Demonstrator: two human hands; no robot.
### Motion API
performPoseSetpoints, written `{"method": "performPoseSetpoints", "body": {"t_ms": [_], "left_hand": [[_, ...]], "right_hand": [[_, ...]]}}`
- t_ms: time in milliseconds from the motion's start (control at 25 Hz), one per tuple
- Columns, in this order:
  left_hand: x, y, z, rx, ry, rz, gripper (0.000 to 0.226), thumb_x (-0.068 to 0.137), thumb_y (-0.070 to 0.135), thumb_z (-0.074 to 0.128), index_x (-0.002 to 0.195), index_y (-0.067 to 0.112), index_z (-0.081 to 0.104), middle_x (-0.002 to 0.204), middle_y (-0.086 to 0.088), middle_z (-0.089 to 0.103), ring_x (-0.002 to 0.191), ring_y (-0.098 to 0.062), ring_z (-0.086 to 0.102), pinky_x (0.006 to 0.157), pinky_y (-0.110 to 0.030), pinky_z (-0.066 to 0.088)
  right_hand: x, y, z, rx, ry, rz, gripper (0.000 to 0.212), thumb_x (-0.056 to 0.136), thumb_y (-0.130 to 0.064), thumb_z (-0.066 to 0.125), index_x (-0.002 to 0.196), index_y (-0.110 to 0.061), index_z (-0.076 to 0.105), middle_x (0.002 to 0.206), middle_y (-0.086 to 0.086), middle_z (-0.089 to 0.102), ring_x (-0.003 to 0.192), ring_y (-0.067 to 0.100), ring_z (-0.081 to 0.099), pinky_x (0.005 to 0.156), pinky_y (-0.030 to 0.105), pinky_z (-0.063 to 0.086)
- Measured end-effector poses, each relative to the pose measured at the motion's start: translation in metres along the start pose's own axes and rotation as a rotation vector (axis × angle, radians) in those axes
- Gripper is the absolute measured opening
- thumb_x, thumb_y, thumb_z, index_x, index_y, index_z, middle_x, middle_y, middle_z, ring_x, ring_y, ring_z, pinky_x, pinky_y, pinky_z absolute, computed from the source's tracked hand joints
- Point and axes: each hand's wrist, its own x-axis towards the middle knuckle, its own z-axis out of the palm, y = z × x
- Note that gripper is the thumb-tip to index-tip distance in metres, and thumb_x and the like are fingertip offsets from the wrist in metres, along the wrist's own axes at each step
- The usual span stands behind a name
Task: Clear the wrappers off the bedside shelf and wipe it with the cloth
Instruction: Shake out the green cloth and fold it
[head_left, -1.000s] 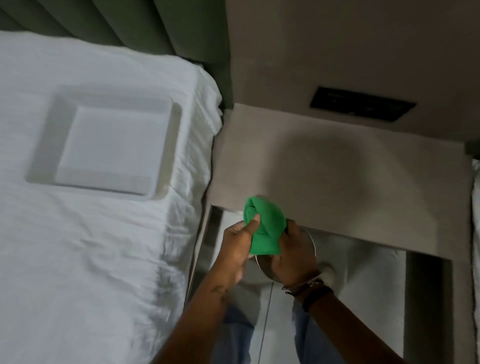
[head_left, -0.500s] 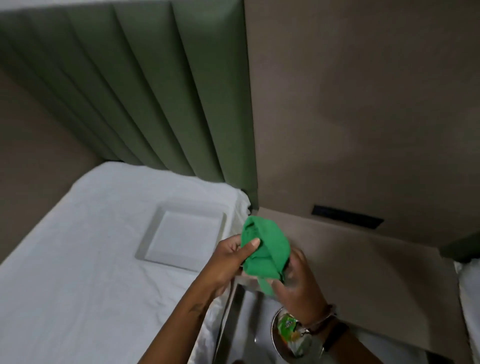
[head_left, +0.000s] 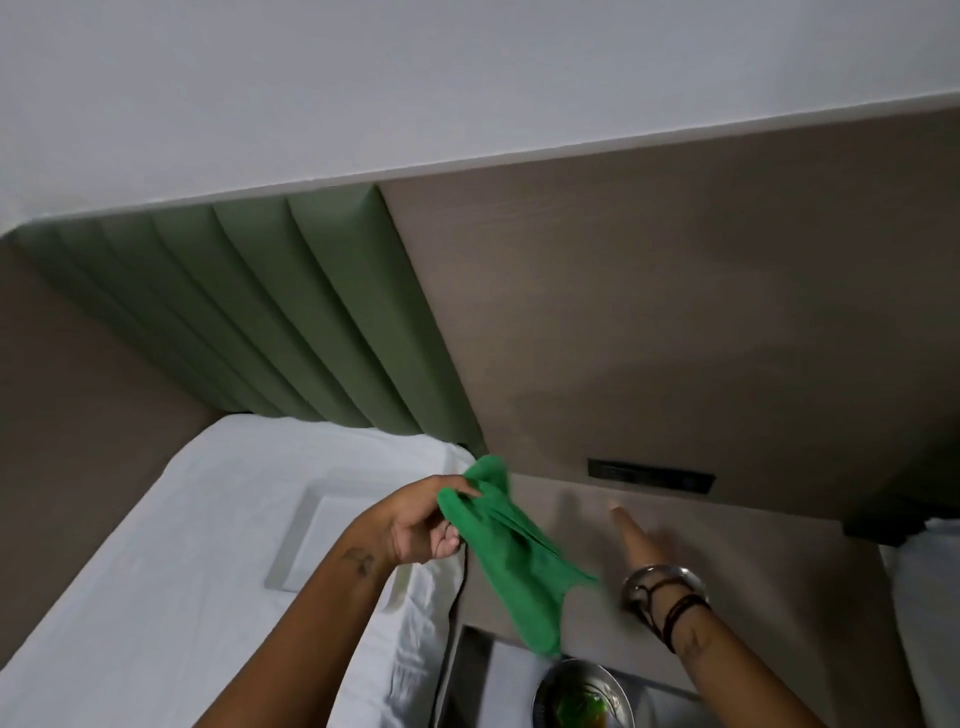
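While the bed (head_left: 156, 545) with its white sheet fills the left of the scene, a white square tray (head_left: 311, 535) lies flat on it, partly hidden behind the left forearm; the left hand (head_left: 415, 525) is pinched shut on the upper end of the green cloth (head_left: 511, 551), thumb and fingers gathered round the bunched fabric just above the shelf's left edge; the cloth hangs slantwise, its long axis running from that hand down and to the right, its lower end loose above a round metal bin (head_left: 582, 696) that stands on the floor below the shelf's near edge, with something green inside that may be the wrappers, though I cannot be sure. Further right, the right hand (head_left: 636, 540) is blurred, stretched flat and open over the bare shelf (head_left: 753, 582), holding nothing, its wrist ringed with bangles and cords; no wrapper shows on the shelf. I judge the clearing done and the wipe about to begin; the shelf lies right of the cloth, so the left hand, which has the grip, must carry it rightward and down. A dark socket panel (head_left: 649, 475) sits in the wall just behind the shelf; no writing or brand is readable anywhere.
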Motion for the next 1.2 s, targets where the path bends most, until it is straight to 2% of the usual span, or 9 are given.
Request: {"method": "performPoseSetpoints", "body": {"t_ms": [120,240,360,440,640,760,880,1040,1200], "left_hand": [[0.001,-0.030,-0.022,-0.292,-0.084,0.101,0.017,0.072,0.010,0.071,0.084,-0.003,0.074,0.071,-0.015,0.076,0.055,-0.021,0.073,0.053,-0.026,0.061],[0.012,-0.075,-0.012,-0.411,-0.126,0.121,0.031,0.072,0.008,0.072,0.098,-0.007,0.072,0.084,-0.021,0.076,0.069,-0.026,0.076,0.064,-0.030,0.062],[0.009,-0.114,-0.018,-0.471,-0.115,0.080,0.026,0.080,0.007,0.067,0.101,-0.007,0.073,0.083,-0.022,0.077,0.067,-0.027,0.076,0.059,-0.031,0.064],[0.010,-0.130,-0.027,-0.386,-0.047,0.018,0.024,0.079,0.010,0.064,0.092,-0.006,0.077,0.069,-0.020,0.076,0.051,-0.024,0.073,0.045,-0.030,0.061],[0.019,-0.119,-0.049,-0.417,0.010,0.013,0.023,0.087,0.009,0.054,0.095,-0.007,0.068,0.064,-0.020,0.074,0.046,-0.025,0.071,0.039,-0.030,0.059],[0.015,-0.081,-0.069,-0.560,-0.158,0.332,0.033,0.078,0.000,0.068,0.110,-0.007,0.070,0.106,-0.029,0.073,0.087,-0.037,0.075,0.066,-0.042,0.064],[0.002,-0.044,-0.101,-0.448,-0.244,0.460,0.052,0.071,-0.011,0.071,0.123,-0.010,0.062,0.127,-0.032,0.062,0.108,-0.043,0.067,0.090,-0.049,0.058],[-0.007,-0.013,-0.139,-0.230,-0.108,0.486,0.037,0.083,-0.018,0.045,0.068,0.008,0.067,0.082,-0.015,0.070,0.073,-0.028,0.067,0.058,-0.028,0.057],[-0.008,0.001,-0.170,-0.226,-0.078,0.480,0.027,0.092,-0.003,0.046,0.082,0.011,0.067,0.088,-0.012,0.073,0.071,-0.022,0.070,0.056,-0.026,0.057]], "right_hand": [[-0.025,0.033,0.033,0.177,-0.687,0.622,0.152,0.022,-0.091,0.062,0.143,-0.006,0.027,0.141,0.023,0.043,0.121,0.046,0.049,0.097,0.059,0.040],[-0.043,0.056,0.042,0.443,-1.011,0.722,0.103,0.056,-0.073,0.069,0.131,-0.004,0.051,0.127,0.026,0.060,0.114,0.045,0.058,0.093,0.058,0.048],[-0.047,0.060,0.050,0.444,-0.802,0.514,0.031,0.081,-0.025,0.061,0.102,-0.003,0.071,0.091,0.020,0.076,0.082,0.033,0.073,0.070,0.039,0.059],[-0.042,0.054,0.047,0.289,-0.665,0.366,0.019,0.083,-0.015,0.059,0.088,-0.003,0.073,0.072,0.015,0.077,0.061,0.027,0.073,0.056,0.029,0.056],[-0.037,0.001,0.048,0.126,-0.595,0.148,0.013,0.080,-0.006,0.069,0.093,-0.006,0.071,0.067,0.010,0.075,0.054,0.020,0.072,0.050,0.024,0.055],[-0.040,-0.050,0.064,0.352,-0.652,-0.240,0.034,0.068,0.007,0.071,0.101,-0.002,0.064,0.090,0.018,0.075,0.078,0.032,0.072,0.068,0.040,0.059],[-0.046,-0.096,0.084,0.321,-0.729,-0.412,0.031,0.065,0.013,0.063,0.095,0.008,0.056,0.086,0.020,0.073,0.075,0.031,0.071,0.065,0.039,0.060],[-0.063,-0.132,0.122,0.315,-0.661,-0.496,0.033,0.076,0.032,0.033,0.071,0.002,0.047,0.076,0.014,0.068,0.061,0.019,0.069,0.057,0.023,0.056],[-0.065,-0.136,0.159,0.216,-0.570,-0.472,0.032,0.082,0.023,0.043,0.083,-0.007,0.054,0.080,0.015,0.061,0.057,0.020,0.063,0.053,0.027,0.053]]}}
